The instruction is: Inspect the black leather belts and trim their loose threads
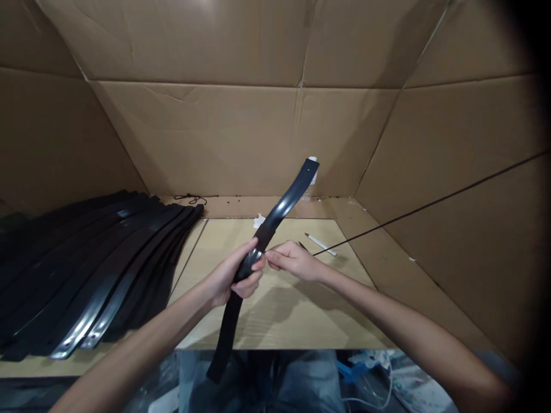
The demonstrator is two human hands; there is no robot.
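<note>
Boxed in by cardboard walls [241,137], over a pale worktop [293,310] with a stack of black strips [94,269] fanned at its left. Grips one curved black strip [279,209] mid-length in a closed left hand [232,278], top raised, tail hanging past the near edge. Pinches in the right hand [295,261] what looks like a thin black rod [430,203] against the strip. Might whip sideways on a loosened pinch and knock the white pencil [321,244].

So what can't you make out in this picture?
Head view only:
Black strip: its middle is covered by the left hand.
Right hand: what it pinches is hidden inside its grip.
Thin rod: far end lost in the dark right edge.
Stack of strips: cut off by the left edge.
</note>
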